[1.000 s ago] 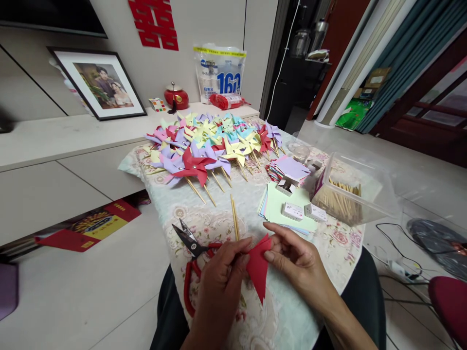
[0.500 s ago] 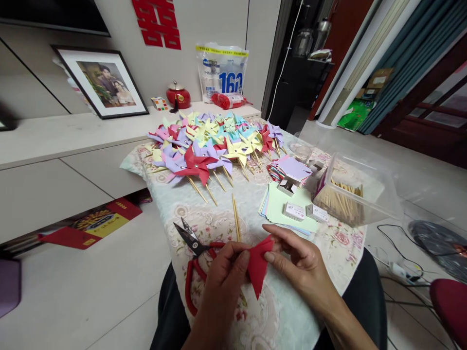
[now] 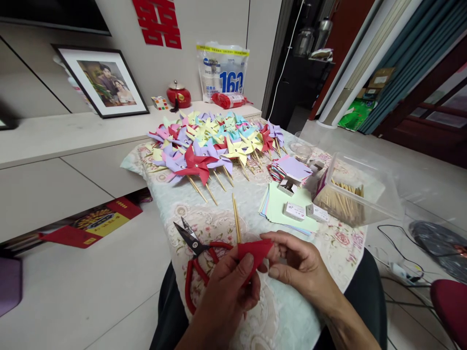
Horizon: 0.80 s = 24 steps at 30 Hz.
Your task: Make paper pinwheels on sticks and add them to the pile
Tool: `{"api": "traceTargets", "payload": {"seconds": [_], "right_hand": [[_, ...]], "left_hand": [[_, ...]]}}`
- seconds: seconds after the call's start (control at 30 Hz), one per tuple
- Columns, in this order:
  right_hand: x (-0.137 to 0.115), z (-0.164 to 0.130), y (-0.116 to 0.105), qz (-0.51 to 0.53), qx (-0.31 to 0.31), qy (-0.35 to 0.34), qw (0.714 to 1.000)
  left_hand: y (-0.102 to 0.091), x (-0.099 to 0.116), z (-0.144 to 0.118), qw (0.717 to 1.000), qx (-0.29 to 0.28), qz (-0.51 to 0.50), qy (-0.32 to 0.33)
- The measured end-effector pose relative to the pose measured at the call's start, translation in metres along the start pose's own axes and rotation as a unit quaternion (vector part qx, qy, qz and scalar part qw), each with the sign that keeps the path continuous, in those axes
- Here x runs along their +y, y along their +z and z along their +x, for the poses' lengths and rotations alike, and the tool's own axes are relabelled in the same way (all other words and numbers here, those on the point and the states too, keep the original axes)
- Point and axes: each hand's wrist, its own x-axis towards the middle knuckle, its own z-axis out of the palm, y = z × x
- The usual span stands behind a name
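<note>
My left hand (image 3: 228, 291) and my right hand (image 3: 301, 267) both pinch a folded red paper (image 3: 254, 251) just above the near part of the floral tablecloth (image 3: 292, 316). The paper lies nearly flat between my fingertips, its point hidden under my left thumb. Red-handled scissors (image 3: 195, 262) lie open on the cloth just left of my left hand. A wooden stick (image 3: 236, 218) lies beyond my hands.
Several finished paper pinwheels (image 3: 211, 143) cover the far half of the table. Stacked coloured paper squares (image 3: 282, 206) with small white boxes (image 3: 294, 211) lie at right, beside a clear tub of sticks (image 3: 350, 192). A framed photo (image 3: 102, 82) leans on the cabinet at left.
The red paper hung down as a triangle from my fingers; now it is tilted up and folded flatter, with my left thumb moved over it.
</note>
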Motion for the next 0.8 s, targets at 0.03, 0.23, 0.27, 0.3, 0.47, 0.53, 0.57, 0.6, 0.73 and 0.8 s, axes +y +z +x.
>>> {"api": "traceTargets", "payload": {"seconds": [0.03,0.23,0.27,0.3,0.47,0.53,0.57,0.6,0.73,0.8], "right_hand": [[-0.0005,0.0000,-0.0003,0.031,-0.013,0.012,0.999],[0.0008,-0.0005,-0.0014,0.073,-0.034,0.018,0.997],[0.0008,-0.0002,-0.0014,0.064,-0.035,0.009,0.997],[0.0008,0.0003,-0.0014,0.055,-0.036,0.002,0.998],[0.0008,0.0031,-0.0022,-0.013,-0.025,-0.029,0.999],[0.0007,0.0035,-0.0032,-0.049,-0.019,-0.052,0.997],[0.0003,0.0035,-0.0039,-0.067,-0.018,-0.064,0.996],[-0.0004,0.0033,-0.0047,-0.083,-0.017,-0.076,0.994],[-0.0057,0.0014,-0.0074,-0.137,-0.022,-0.116,0.984],[-0.0087,0.0001,-0.0065,-0.172,-0.014,-0.128,0.977]], "left_hand": [[-0.0015,0.0016,-0.0010,1.000,-0.012,0.001,-0.011],[-0.0039,0.0048,-0.0055,0.995,-0.072,-0.011,-0.063],[-0.0033,0.0050,-0.0059,0.995,-0.074,-0.012,-0.068],[-0.0026,0.0053,-0.0063,0.995,-0.073,-0.012,-0.072],[-0.0003,0.0070,-0.0067,0.995,-0.071,-0.025,-0.069],[0.0003,0.0067,-0.0059,0.996,-0.061,-0.027,-0.058],[0.0005,0.0061,-0.0052,0.997,-0.053,-0.024,-0.050],[0.0005,0.0053,-0.0043,0.998,-0.045,-0.016,-0.040],[-0.0024,0.0019,-0.0011,0.995,-0.002,0.089,0.034],[-0.0053,0.0017,-0.0012,0.983,0.027,0.163,0.083]]}}
